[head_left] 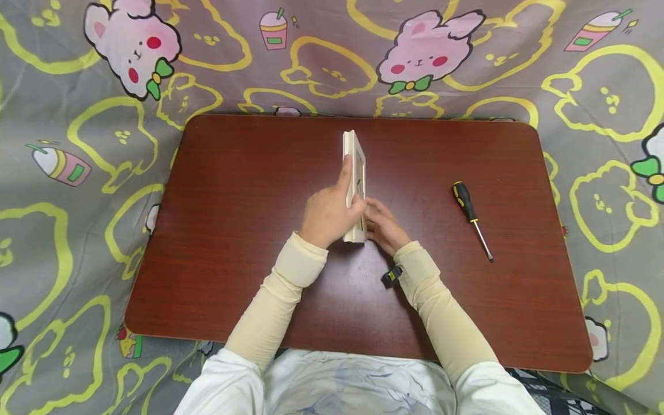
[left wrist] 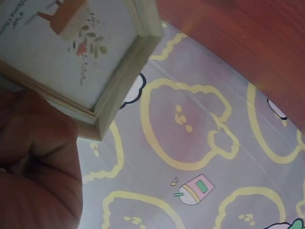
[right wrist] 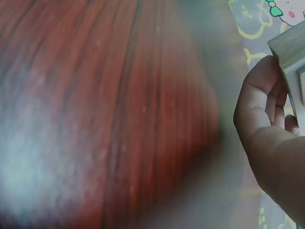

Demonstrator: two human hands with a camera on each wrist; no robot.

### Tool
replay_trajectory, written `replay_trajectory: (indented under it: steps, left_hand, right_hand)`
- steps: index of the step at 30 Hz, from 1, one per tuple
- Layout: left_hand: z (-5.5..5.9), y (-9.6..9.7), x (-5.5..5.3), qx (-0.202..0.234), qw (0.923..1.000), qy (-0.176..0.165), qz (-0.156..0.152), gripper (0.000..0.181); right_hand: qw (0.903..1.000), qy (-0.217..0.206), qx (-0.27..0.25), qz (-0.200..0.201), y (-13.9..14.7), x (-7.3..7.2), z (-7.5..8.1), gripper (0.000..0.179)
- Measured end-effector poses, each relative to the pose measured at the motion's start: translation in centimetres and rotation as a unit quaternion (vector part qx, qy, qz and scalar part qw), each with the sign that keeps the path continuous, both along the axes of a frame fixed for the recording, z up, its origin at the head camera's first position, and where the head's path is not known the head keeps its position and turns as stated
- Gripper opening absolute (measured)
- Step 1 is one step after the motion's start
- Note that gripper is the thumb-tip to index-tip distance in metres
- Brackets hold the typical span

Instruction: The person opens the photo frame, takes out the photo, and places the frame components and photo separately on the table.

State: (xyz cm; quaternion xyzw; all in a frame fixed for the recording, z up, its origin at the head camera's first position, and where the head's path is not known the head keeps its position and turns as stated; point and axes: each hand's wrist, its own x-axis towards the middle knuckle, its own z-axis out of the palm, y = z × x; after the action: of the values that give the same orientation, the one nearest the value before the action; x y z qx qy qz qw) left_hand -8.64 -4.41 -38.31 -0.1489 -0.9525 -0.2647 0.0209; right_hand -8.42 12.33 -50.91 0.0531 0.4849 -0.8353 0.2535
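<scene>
Picture frame [head_left: 355,178]: pale, held edge-up over the middle of the counter [head_left: 238,202], its narrow side toward the head view. Contact between its lower edge and the counter: cannot tell.

Left grip [head_left: 332,216]: closed on the frame, spread only about as wide as the frame is thick. Index finger lies straight along the left side, pointing toward the far end; thumb crosses the near part. Left wrist view shows a printed insert [left wrist: 102,38] with leaves and a red flower inside the border, the hand just below a corner.

Right grip [head_left: 385,226]: narrow, at the near end on the right side. Right wrist view shows the fingers bent against the frame; part of it runs off the picture, so thumb contact is unclear.

Screwdriver [head_left: 465,202]: black and yellow handle, lying on the counter to the right, well apart from both hands.
</scene>
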Motion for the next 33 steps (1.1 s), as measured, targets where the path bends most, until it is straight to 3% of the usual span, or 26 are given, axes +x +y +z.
replay_trajectory:
  steps: [6,12,18,33]
  left_hand:
    - [-0.5,-0.7,-0.3,-0.013,0.9999,-0.001,0.011,0.073]
    - [-0.8,-1.4,-0.5,-0.030,0.9994,0.003,0.014,0.069]
    - [-1.1,-1.9,-0.8,-0.047,0.9986,-0.004,0.023,0.072]
    - [-2.4,-2.2,-1.0,-0.067,0.9954,-0.060,0.035,0.082]
  right_hand:
    - [0.9981,-0.009,0.058,-0.018,0.5,-0.1,0.2,0.020]
    - [0.9925,0.012,0.117,-0.032,0.9,-0.2,0.3,0.040]
    - [0.9871,0.043,0.145,-0.052,1.1,0.0,0.3,0.042]
    - [0.9621,0.059,0.256,-0.073,2.3,-0.1,0.8,0.056]
